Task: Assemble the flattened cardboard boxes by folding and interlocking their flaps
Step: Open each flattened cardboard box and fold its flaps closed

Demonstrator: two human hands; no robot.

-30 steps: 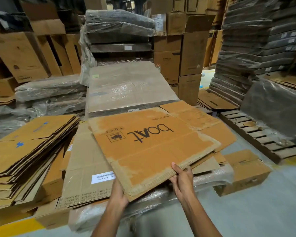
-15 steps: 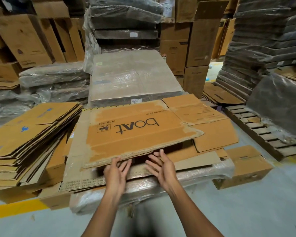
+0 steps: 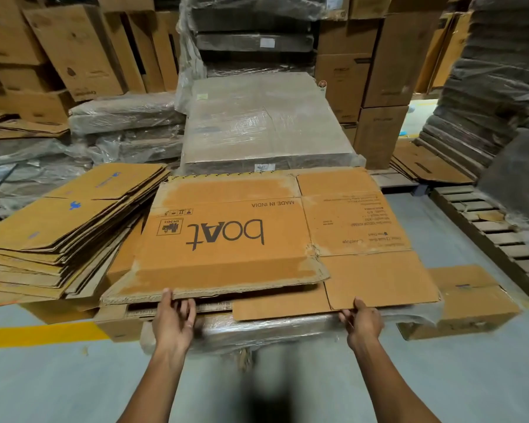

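A flattened brown cardboard box printed "boAt" lies flat on a low plastic-wrapped pile, with its flaps toward me. My left hand grips the frayed near edge of the left flap, thumb on top and fingers curled beneath. My right hand pinches the near edge of the right flap, thumb on top. More flat cardboard shows under the box between my hands.
A slanting stack of flattened boxes lies to the left. A wrapped pallet load stands behind. At right are a small closed carton on the floor and a wooden pallet. Tall carton stacks fill the background; grey floor with a yellow line is near me.
The box, held tilted a second ago, now lies flat on the pile. My hands let go, then moved apart and took hold of its near edge.
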